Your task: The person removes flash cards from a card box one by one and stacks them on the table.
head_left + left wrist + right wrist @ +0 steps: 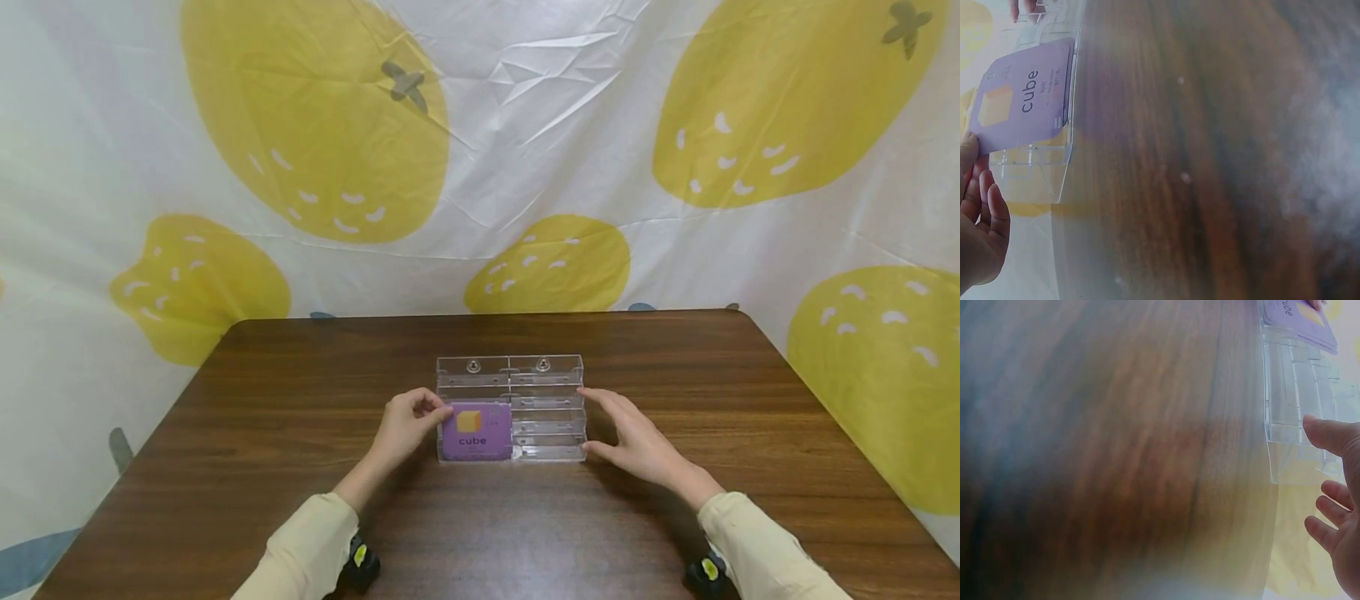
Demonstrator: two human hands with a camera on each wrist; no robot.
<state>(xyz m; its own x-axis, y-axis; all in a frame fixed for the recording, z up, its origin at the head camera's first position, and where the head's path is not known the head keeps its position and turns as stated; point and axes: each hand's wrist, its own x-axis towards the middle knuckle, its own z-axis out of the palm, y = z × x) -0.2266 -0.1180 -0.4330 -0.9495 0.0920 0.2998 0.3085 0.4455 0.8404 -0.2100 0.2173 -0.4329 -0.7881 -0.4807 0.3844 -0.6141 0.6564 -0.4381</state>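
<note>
A transparent tiered card rack [547, 408] with two columns of pockets sits on the table. In its lower left pocket leans a purple flashcard [477, 432] printed with an orange cube and the word "cube". My left hand [408, 427] pinches this card at its upper left corner, the thumb across its face. Further card edges show behind it in the right wrist view, where the purple cards [1300, 322] look stacked. At the rack's right side is my right hand [637, 437], thumb and fingers spread apart with the tips right at the side wall.
The rack stands near the middle of a dark brown wooden table [315, 383]. Behind the table's back edge hangs a white cloth [510, 150] printed with large yellow fruits. Each wrist wears a small black camera, such as the left camera [362, 567].
</note>
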